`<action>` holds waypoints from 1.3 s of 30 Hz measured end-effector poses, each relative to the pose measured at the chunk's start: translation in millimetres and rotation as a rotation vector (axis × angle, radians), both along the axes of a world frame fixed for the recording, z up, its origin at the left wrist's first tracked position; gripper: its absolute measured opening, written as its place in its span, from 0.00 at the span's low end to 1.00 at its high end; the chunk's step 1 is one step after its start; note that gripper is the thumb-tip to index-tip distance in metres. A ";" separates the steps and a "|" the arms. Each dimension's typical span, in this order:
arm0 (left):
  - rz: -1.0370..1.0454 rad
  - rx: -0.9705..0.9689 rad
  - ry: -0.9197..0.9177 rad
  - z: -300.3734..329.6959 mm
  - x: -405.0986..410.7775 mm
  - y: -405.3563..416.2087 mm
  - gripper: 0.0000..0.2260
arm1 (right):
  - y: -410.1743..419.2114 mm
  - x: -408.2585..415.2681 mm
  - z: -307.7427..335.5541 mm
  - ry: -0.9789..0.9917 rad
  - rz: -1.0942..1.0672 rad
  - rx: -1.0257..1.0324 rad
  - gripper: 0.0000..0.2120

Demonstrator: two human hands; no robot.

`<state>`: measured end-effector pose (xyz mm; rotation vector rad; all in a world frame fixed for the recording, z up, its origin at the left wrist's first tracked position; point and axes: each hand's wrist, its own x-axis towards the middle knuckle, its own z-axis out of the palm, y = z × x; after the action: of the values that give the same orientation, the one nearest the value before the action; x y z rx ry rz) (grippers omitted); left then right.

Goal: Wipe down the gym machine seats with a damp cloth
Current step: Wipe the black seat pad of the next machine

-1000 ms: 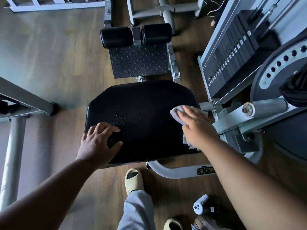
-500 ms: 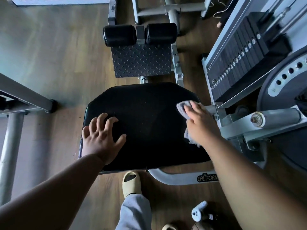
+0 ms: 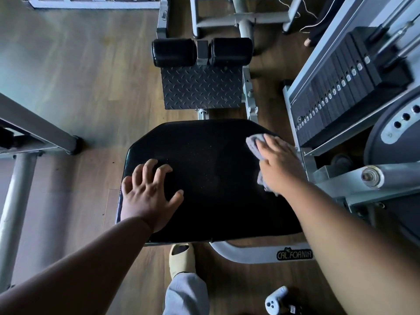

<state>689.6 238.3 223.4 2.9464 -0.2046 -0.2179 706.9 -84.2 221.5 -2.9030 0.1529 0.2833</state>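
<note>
The left hand [image 3: 147,196] rests on the near left of the black padded seat [image 3: 211,178], its grip spread with fingers arched on the smooth, faintly speckled vinyl. At the far right edge, the right hand [image 3: 278,164] presses flat, fingers straight, on a crumpled grey cloth [image 3: 254,144]. Beyond lie a diamond-patterned metal footplate [image 3: 201,87] and two round black pads [image 3: 202,52].

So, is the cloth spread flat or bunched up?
Bunched: the cloth shows crumpled folds under the right hand on the seat.

The seat [image 3: 211,178] is black, faintly glossy padded vinyl, the cloth [image 3: 255,144] at its 2 o'clock soft grey fabric, the footplate [image 3: 201,87] at 12 o'clock embossed metal, the floor [image 3: 79,76] smooth wood.
</note>
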 end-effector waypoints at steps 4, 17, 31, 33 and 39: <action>-0.006 0.002 -0.001 -2.8 0.5 2.1 0.27 | 47.8 56.4 -6.1 0.047 -0.043 0.046 0.27; -0.002 -0.011 -0.001 1.2 0.8 0.4 0.28 | 43.7 70.6 -5.7 0.039 -0.038 0.048 0.27; -0.005 -0.013 -0.005 0.4 0.6 0.8 0.27 | 56.7 96.2 -7.9 0.075 -0.047 0.011 0.29; -0.007 -0.009 -0.004 0.3 1.5 0.0 0.27 | 91.8 110.0 -10.5 0.083 0.070 0.044 0.29; -0.008 -0.019 -0.007 3.4 0.6 1.2 0.27 | 89.3 50.0 -8.9 0.044 0.406 0.294 0.26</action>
<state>690.2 239.5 226.8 2.9280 -0.2183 -0.2053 757.0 5.1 212.6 -2.6112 -0.4389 0.3974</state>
